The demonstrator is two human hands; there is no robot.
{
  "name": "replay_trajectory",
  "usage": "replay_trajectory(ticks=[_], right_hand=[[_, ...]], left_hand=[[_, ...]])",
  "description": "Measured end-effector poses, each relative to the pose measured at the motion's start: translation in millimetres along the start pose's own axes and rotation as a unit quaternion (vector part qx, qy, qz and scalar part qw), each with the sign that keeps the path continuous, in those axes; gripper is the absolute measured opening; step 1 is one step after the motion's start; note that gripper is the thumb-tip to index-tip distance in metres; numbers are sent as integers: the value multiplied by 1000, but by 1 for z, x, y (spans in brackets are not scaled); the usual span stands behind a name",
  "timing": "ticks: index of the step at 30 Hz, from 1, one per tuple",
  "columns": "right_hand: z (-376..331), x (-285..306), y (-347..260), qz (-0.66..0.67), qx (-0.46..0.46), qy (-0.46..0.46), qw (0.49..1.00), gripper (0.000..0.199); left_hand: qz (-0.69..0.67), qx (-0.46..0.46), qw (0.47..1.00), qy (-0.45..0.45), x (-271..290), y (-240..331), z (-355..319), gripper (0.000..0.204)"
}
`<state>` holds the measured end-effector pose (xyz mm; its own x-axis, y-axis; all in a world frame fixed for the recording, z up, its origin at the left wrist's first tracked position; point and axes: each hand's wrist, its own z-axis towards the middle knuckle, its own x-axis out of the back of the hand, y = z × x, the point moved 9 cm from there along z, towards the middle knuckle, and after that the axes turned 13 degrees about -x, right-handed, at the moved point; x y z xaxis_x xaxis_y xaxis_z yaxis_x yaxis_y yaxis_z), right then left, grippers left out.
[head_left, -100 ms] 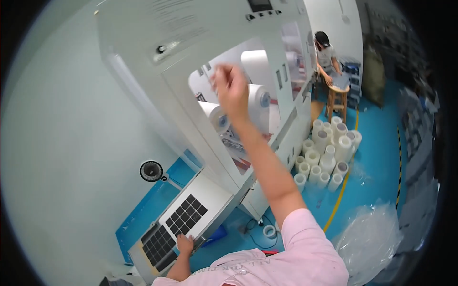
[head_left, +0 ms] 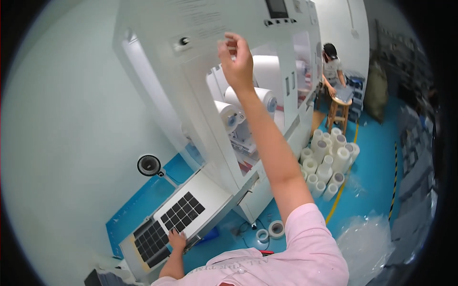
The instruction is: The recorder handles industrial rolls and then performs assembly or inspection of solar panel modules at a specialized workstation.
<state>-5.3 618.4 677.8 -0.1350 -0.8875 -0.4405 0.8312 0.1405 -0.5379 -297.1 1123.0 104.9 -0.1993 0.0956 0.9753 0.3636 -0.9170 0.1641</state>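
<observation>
While the left hand [head_left: 177, 240] is resting flat on the dark panels [head_left: 181, 213] at the tray's near edge, the right hand [head_left: 237, 62] is reaching up, its grip half-curled and empty, to the machine's clear door [head_left: 267, 71].

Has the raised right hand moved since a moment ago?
No, not noticeably: the right hand sits at the same spot on the white machine, beside its window.
</observation>
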Motion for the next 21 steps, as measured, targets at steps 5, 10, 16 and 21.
replay_trajectory(ticks=[5,10,16,21], right_hand=[[11,-74,-23,-30,67,-102,992,27],[0,-73,-17,-11,76,-2,997,23],[-1,-60,-3,-63,92,59,992,22],[25,-94,33,194,-332,-182,905,29]], left_hand=[[-9,17,997,-81,-29,-9,7,71],[-27,38,995,-89,-28,-2,-9,74],[-2,-12,999,-47,-17,7,-18,67],[33,-66,997,-28,15,24,3,63]])
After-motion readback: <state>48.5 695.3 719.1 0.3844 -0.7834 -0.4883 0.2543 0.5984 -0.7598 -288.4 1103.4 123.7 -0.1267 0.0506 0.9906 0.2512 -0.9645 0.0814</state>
